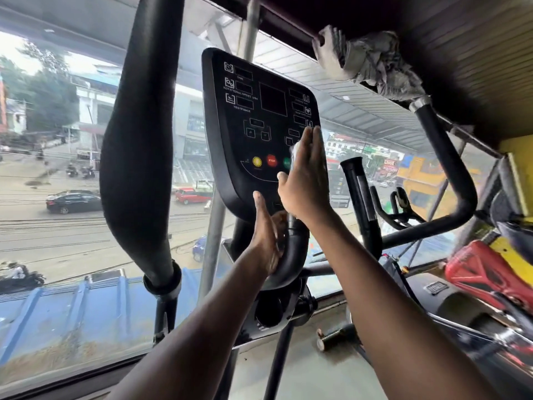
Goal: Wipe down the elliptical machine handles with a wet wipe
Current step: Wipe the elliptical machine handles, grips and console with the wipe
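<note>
in the head view, the right hand [305, 180] is laid flat, fingers straight and together, pressing a pale wet wipe [294, 153] onto the glossy black console [248, 134] at its 4 o'clock corner. the left hand [266, 241] is curled in a grip around the curved black stem [292, 255] at the console's 6 o'clock. a padded matte handle [138, 157] stands at 9 o'clock.

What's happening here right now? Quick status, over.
Right hand flat, pressing wet wipe on console. Left hand holds the post below. Handles unwiped. Nothing blocking.
</note>
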